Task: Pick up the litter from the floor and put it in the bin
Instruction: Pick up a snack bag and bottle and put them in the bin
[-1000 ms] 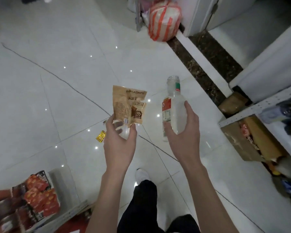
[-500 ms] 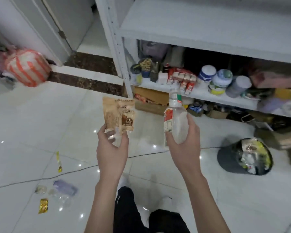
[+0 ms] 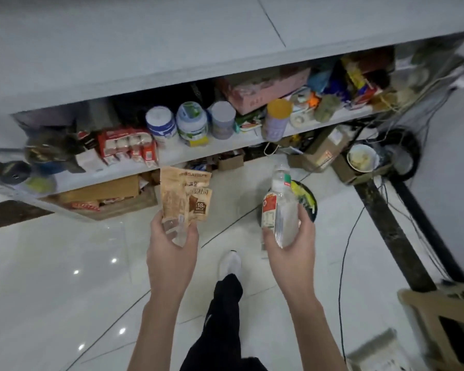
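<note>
My left hand (image 3: 170, 250) grips brown snack wrappers (image 3: 184, 195) held upright, with some clear plastic pinched below them. My right hand (image 3: 292, 245) is wrapped around an empty clear plastic bottle (image 3: 279, 210) with a red-and-white label, neck pointing up. The black bin (image 3: 310, 203) stands on the floor just beyond the bottle. It is mostly hidden behind the bottle and my right hand, and yellow-green litter shows inside it.
A grey shelf unit (image 3: 225, 145) packed with jars, tubs and boxes runs across ahead. Cardboard boxes (image 3: 113, 194) sit under it. A bowl (image 3: 362, 158), a dark post (image 3: 386, 231) and cables lie to the right. My white shoe (image 3: 230, 263) is on the white tiles.
The view has swung right, from open floor to the shelf unit. The bin, earlier off to the right, now lies straight ahead behind the bottle. Both hands keep their hold.
</note>
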Motion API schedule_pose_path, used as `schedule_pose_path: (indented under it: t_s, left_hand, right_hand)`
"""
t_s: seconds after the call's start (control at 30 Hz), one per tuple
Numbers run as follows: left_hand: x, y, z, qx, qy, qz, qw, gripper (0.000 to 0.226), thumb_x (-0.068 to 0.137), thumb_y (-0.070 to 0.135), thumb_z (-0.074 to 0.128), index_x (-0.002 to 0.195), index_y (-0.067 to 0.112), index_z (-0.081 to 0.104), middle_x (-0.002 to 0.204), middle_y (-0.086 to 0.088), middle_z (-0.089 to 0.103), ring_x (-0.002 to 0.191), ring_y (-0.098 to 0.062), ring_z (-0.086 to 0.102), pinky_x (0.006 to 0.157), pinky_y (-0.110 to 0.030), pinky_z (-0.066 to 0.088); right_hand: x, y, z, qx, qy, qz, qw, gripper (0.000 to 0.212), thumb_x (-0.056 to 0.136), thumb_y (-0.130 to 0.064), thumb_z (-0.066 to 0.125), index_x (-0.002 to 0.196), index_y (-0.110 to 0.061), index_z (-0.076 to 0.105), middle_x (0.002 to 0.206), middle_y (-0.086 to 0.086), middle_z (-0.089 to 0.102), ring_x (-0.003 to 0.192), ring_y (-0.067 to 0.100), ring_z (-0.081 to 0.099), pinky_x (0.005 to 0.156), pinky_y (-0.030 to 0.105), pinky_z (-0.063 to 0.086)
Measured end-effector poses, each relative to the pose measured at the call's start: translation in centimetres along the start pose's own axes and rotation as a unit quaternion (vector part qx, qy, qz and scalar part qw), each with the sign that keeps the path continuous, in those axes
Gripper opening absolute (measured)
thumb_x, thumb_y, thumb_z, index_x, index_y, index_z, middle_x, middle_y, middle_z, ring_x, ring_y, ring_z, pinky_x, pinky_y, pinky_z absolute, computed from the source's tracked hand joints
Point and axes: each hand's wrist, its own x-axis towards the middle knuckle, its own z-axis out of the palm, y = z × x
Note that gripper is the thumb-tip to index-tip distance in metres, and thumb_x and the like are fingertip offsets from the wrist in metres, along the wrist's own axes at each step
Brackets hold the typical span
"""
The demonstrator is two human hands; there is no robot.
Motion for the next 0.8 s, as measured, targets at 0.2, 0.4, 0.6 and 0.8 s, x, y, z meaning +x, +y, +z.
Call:
schedule_pose_path:
  t_s: [0.2, 0.4, 0.6, 0.8]
  left_hand:
    - [5.1, 2.0, 12.6, 0.037, -0.089, -0.009, 0.995, 0.052, 0.085, 0.046, 0.068, 0.128, 0.04, 0.039, 0.117, 0.016, 0.06, 0.107, -0.01, 0.061, 0.088, -0.043, 0.055]
    - [6.7, 1.6, 25.0, 0.096, -0.15, -0.004, 0.984, 0.06, 0.084, 0.044, 0.068, 0.135, 0.036, 0.038, 0.117, 0.017, 0.059, 0.107, -0.011, 0.06, 0.086, -0.039, 0.053]
    - [6.7, -0.7, 36.5, 0.108, -0.136, -0.05, 0.983, 0.061, 0.083, 0.048, 0.068, 0.134, 0.038, 0.037, 0.12, 0.015, 0.061, 0.106, -0.013, 0.062, 0.086, -0.04, 0.054]
    - [8.4, -6.1, 47.4, 0.101, -0.074, -0.082, 0.989, 0.058, 0.085, 0.042, 0.07, 0.133, 0.034, 0.04, 0.114, 0.017, 0.061, 0.103, -0.011, 0.062, 0.078, -0.028, 0.047]
  right_hand:
    - [9.7, 4.5, -2.3, -0.037, 0.063, 0.059, 0.996, 0.078, 0.085, -0.028, 0.076, 0.15, -0.025, 0.033, 0.143, -0.004, 0.043, 0.133, 0.012, 0.044, 0.109, 0.044, 0.044]
    - [17.3, 11.1, -5.0, -0.051, 0.085, 0.102, 0.99, 0.078, 0.087, -0.029, 0.075, 0.152, -0.021, 0.032, 0.145, -0.004, 0.041, 0.136, 0.011, 0.04, 0.112, 0.045, 0.041]
    - [25.0, 18.6, -6.4, -0.07, 0.041, 0.089, 0.993, 0.077, 0.088, -0.03, 0.073, 0.153, -0.023, 0.032, 0.148, -0.004, 0.039, 0.133, -0.004, 0.036, 0.112, 0.029, 0.039]
    - [33.2, 28.7, -5.8, -0.092, -0.036, 0.044, 0.994, 0.079, 0.086, -0.02, 0.075, 0.153, -0.024, 0.033, 0.149, -0.002, 0.037, 0.127, -0.011, 0.033, 0.091, -0.008, 0.024]
